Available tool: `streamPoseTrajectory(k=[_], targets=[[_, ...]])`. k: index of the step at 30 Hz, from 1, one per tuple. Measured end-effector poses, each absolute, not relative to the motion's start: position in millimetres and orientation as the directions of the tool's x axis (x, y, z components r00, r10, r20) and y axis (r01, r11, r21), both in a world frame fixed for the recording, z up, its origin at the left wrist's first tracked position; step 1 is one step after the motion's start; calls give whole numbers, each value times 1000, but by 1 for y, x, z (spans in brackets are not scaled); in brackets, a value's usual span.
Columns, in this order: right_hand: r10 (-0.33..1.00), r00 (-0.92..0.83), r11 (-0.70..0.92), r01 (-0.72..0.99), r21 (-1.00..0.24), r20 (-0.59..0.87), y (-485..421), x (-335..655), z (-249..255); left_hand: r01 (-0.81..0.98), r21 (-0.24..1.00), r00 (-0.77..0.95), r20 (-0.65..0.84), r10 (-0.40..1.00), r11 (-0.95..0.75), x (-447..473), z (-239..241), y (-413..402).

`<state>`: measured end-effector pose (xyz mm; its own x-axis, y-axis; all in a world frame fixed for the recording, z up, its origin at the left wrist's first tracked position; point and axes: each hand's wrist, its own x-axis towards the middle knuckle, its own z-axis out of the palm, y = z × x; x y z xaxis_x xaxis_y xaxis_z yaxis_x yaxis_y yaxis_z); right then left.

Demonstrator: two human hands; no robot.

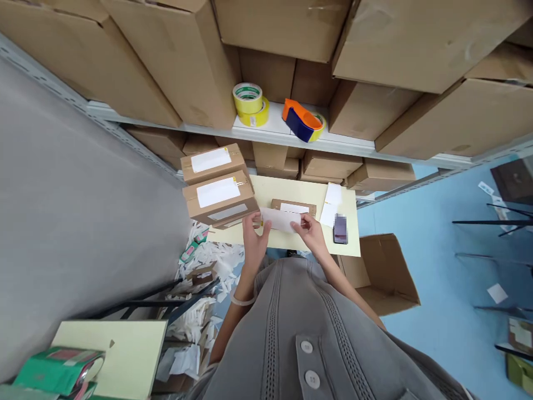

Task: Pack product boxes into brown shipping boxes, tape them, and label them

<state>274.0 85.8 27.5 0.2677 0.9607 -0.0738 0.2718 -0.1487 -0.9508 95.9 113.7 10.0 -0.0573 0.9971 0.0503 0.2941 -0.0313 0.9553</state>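
Observation:
A white paper label (280, 219) is held between both my hands above the pale yellow table (291, 189). My left hand (254, 236) pinches its left end and my right hand (310, 229) pinches its right end. Just behind the label lies a small flat cardboard box (293, 206) with a white label on top. Two labelled cardboard boxes (219, 197) are stacked at the table's left edge, close to my left hand.
A phone (340, 229) and white papers (331, 203) lie on the table's right side. Yellow tape rolls (250, 103) and an orange-blue tape dispenser (302, 119) sit on the shelf among large cartons. An open carton (385, 272) stands right; paper scraps (200, 289) litter the floor left.

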Motion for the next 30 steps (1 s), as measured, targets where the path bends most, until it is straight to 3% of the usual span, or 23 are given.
streamPoseTrajectory(k=[4, 8, 12, 16, 23, 30], targets=[[925, 305, -263, 90, -961, -225, 72, 292, 25, 306, 950, -29, -49, 998, 55, 108, -21, 124], [903, 343, -291, 47, -955, -259, 65, 305, 19, 184, 969, 58, -177, 982, 164, 120, -45, 126], [891, 420, -285, 220, -933, -173, 66, 318, 3, 185, 972, 89, -162, 983, 144, 127, -52, 127], [879, 464, -349, 471, -810, -109, 74, 334, -16, 301, 950, 115, -127, 985, 87, 131, -54, 133], [887, 419, -443, 659, -608, -192, 120, 364, -35, 496, 868, 133, -48, 990, -24, 148, -70, 173], [843, 438, -537, 723, -434, -314, 154, 366, -60, 564, 823, 123, -162, 979, 66, 164, -93, 199]])
